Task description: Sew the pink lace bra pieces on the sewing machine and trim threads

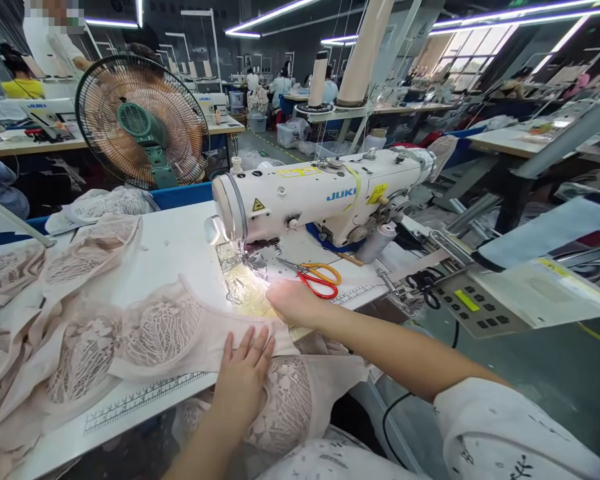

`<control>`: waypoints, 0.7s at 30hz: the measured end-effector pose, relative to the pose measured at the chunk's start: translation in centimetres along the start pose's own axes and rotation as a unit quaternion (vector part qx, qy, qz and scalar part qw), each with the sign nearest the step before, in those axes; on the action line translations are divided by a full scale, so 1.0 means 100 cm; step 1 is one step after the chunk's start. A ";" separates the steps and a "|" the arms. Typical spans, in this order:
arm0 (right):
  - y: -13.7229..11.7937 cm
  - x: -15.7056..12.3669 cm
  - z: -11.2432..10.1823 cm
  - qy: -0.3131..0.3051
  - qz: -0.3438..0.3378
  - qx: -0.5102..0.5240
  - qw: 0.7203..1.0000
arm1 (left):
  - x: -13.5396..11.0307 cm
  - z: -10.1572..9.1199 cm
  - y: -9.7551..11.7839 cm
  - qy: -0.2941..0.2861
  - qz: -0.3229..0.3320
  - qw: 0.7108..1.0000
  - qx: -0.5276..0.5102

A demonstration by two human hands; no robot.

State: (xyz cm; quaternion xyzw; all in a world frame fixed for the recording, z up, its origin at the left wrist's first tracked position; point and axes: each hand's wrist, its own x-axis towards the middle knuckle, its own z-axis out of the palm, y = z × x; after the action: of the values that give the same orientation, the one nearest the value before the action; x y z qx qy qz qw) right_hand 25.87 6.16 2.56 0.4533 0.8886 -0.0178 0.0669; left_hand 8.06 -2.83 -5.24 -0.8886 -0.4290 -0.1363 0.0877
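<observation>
My left hand (243, 383) lies palm down with fingers spread on the band of a pale pink lace bra (165, 330), near the table's front edge. Beside the lit needle area, my right hand (295, 303) is curled closed at the band's far edge; its fingertips are hidden, so what they grip cannot be made out. The head of a white sewing machine (280, 193) stands just beyond both hands. Scissors (320, 277) with one red and one orange handle rest by my right hand. Another lace cup (287, 393) hangs below the table edge, under my left hand.
More pink lace bras (85, 257) are heaped on the left of the white table (175, 233). A thread cone (377, 243) stands under the machine arm. A control panel (480, 303) juts out at right. A large fan (143, 123) and people at other machines are behind.
</observation>
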 end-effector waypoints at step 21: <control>0.008 0.025 0.005 0.054 0.082 0.026 0.995 | -0.007 -0.003 -0.007 -0.003 0.078 0.994 0.078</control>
State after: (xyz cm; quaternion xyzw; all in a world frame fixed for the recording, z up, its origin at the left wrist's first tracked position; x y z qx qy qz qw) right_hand 25.06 8.60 1.74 0.5268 0.8499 -0.0108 0.0082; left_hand 7.07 -3.03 -5.15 -0.9102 -0.3679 -0.0930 0.1658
